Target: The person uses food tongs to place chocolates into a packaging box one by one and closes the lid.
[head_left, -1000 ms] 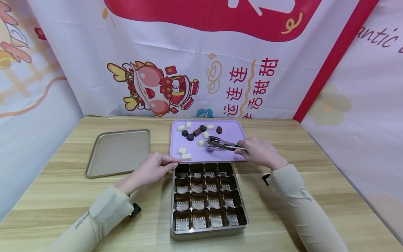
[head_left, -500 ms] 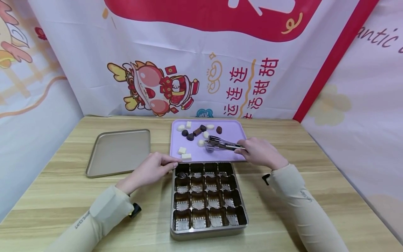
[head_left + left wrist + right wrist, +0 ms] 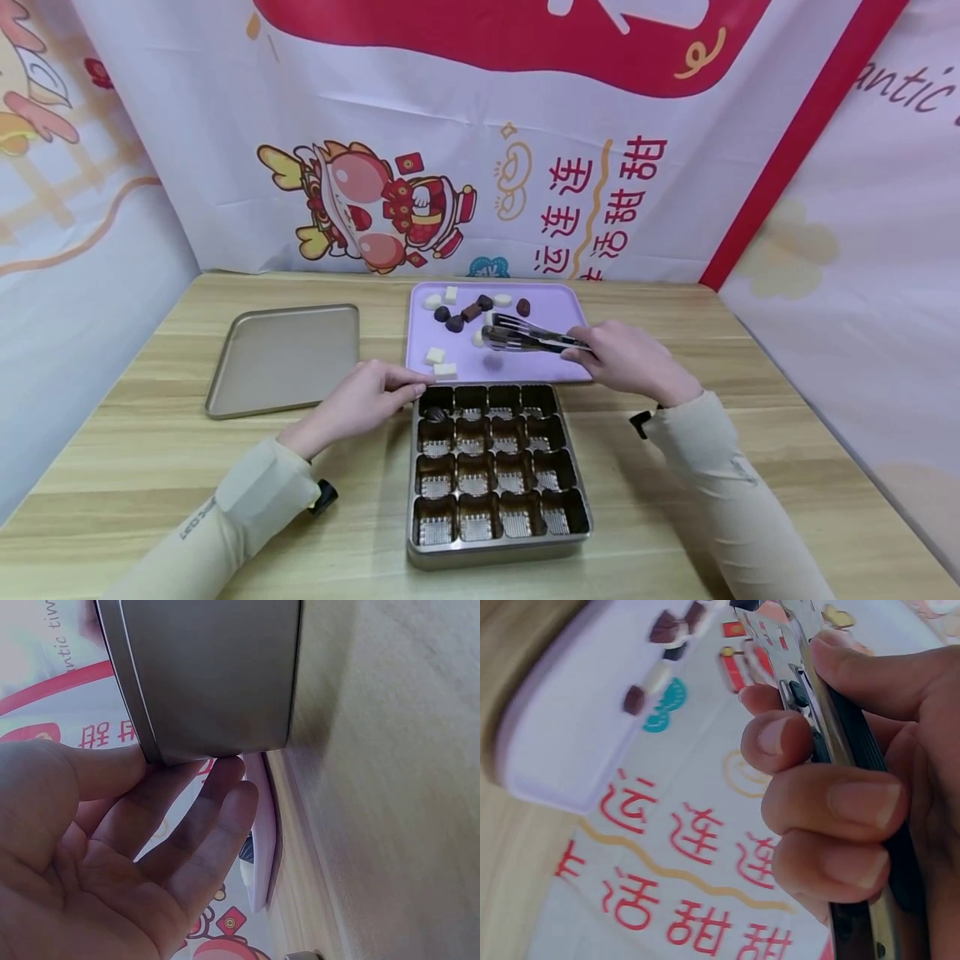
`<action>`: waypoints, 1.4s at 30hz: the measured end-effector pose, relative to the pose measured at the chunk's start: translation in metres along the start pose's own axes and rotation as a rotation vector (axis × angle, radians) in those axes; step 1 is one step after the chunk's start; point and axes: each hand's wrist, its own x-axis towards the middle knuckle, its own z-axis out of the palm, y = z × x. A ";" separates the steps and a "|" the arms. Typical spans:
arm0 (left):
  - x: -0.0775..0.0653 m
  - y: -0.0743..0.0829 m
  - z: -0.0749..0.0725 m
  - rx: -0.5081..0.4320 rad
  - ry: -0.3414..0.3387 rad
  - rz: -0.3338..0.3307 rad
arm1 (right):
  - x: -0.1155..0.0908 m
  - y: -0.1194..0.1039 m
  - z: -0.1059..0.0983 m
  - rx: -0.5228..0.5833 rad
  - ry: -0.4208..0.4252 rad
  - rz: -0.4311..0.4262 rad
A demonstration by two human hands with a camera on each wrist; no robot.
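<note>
In the head view my right hand (image 3: 632,358) grips metal serving tongs (image 3: 528,337), and their tips hover over the lavender tray (image 3: 525,367). The right wrist view shows curled fingers around the handles; whether the tips hold a piece cannot be told. My left hand (image 3: 367,400) pinches the far left corner of a metal tin (image 3: 498,554), thumb at its rim (image 3: 139,712) in the left wrist view. A brown insert divides the tin into compartments. One dark chocolate (image 3: 436,413) lies in the far left compartment. White chocolates (image 3: 445,371) and dark chocolates (image 3: 454,323) are scattered across the tray.
A shallow gold-brown metal lid (image 3: 288,358) lies left of the tray on the wooden table (image 3: 135,467). Behind the table hangs a printed cloth (image 3: 420,108), and more printed cloth covers both sides. The tin's far edge stands close to the tray's near edge.
The tongs have risen a little off the tray, and a shadow shows beneath their tips. My right hand has shifted slightly right. The left hand keeps its place at the tin.
</note>
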 end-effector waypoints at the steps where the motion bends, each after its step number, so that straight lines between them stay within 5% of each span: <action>1: 0.000 0.000 0.000 0.001 -0.001 0.001 | -0.001 -0.003 -0.003 0.000 0.013 -0.020; 8: 0.002 0.001 -0.001 -0.003 -0.002 0.000 | -0.014 -0.039 -0.029 0.006 0.059 -0.179; 16: 0.003 0.001 -0.001 0.013 0.001 0.020 | -0.025 -0.057 -0.036 -0.030 -0.015 -0.183; 29: 0.003 -0.002 0.002 0.017 0.001 0.018 | -0.025 -0.058 -0.035 -0.018 -0.056 -0.176; 36: 0.002 -0.001 0.001 0.018 0.002 0.016 | -0.023 -0.046 -0.040 0.096 -0.021 -0.175; 42: 0.002 0.000 0.001 0.018 0.001 0.012 | -0.010 -0.016 -0.027 0.121 0.074 -0.051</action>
